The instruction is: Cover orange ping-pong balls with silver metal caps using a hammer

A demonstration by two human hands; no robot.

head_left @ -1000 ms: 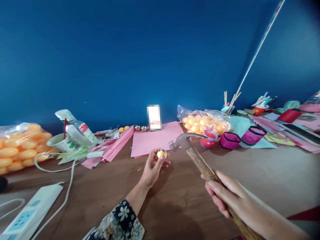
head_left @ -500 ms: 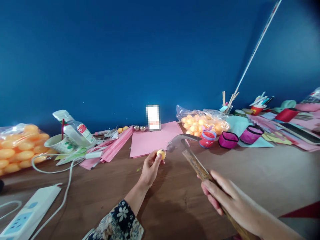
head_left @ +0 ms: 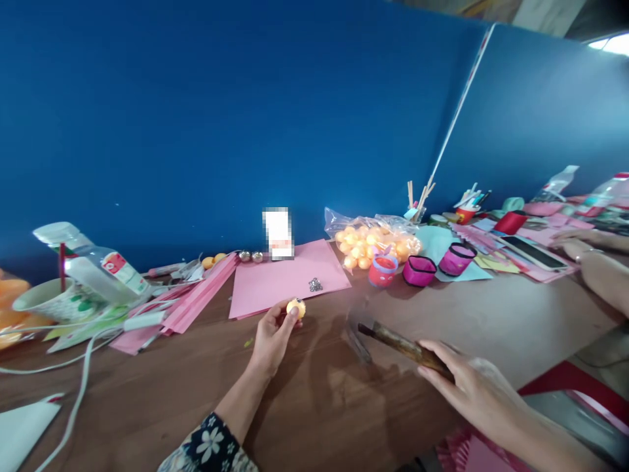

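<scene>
My left hand (head_left: 272,334) pinches a small yellow-orange plastic ball (head_left: 295,308) with a dark mark or hole on its top. To the right, my right hand (head_left: 455,377) grips the worn wooden handle of a claw hammer (head_left: 400,344). Its metal head is smeared by motion and sits low near the brown table, apart from the ball. Just behind the ball, a small pile of shiny metal beads (head_left: 315,284) rests on pink paper (head_left: 275,282).
A clear bag of similar balls (head_left: 361,248) stands by the blue wall, near a red cup (head_left: 383,270) and purple rings (head_left: 419,271). At left are a bottle (head_left: 98,262), a paper cup (head_left: 42,305) and a white cable (head_left: 84,380). Another person's hand (head_left: 580,249) rests at far right.
The hammer head has swung down and away from the ball, toward the table. My view has turned right, bringing another person's arms into sight. My left hand still holds the ball.
</scene>
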